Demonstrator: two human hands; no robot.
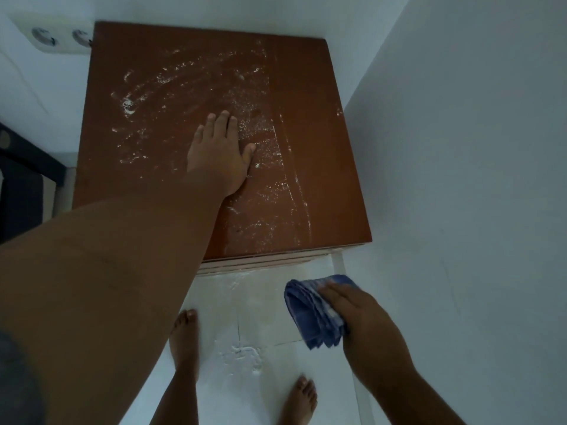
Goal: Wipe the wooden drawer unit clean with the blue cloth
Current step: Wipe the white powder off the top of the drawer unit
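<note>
One drawer unit [171,96], one cloth [306,317], one left hand [221,154], one right hand [363,317], two feet [184,342], two sockets [44,36].

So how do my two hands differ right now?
The left hand lies flat on the drawer unit; the right hand curls round the bunched blue cloth. The left hand is over the unit's top; the right hand is off it, above the floor. Both are bare.

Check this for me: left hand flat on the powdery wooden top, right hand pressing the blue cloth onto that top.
One slip: the left hand is flat on the powdery wooden top, but the right hand holds the blue cloth off that top, in front of it over the floor. The head view shows it.
</note>
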